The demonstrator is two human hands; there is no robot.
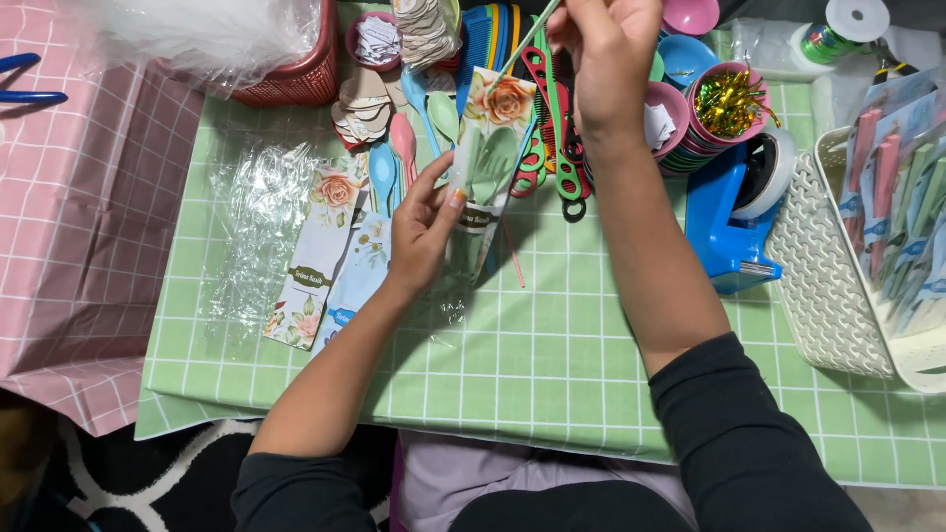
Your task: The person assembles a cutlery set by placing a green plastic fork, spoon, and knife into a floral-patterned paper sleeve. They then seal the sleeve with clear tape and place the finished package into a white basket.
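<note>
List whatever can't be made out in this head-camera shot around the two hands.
- Right hand: fingertips cut off by the top edge, so its grip on the thin green stick is unseen.
- Clear packet in the left hand: contents blurred by glare, apparently a green spoon.
- Red basket: contents hidden by white fluff.
- White tray: cut off by the right edge.

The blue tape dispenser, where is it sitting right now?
In the head view the blue tape dispenser stands on the green checked mat, right of the right hand's forearm, beside the white basket.

2 hands point(419, 232) w/ floral spoon packet point(490, 148)
</note>
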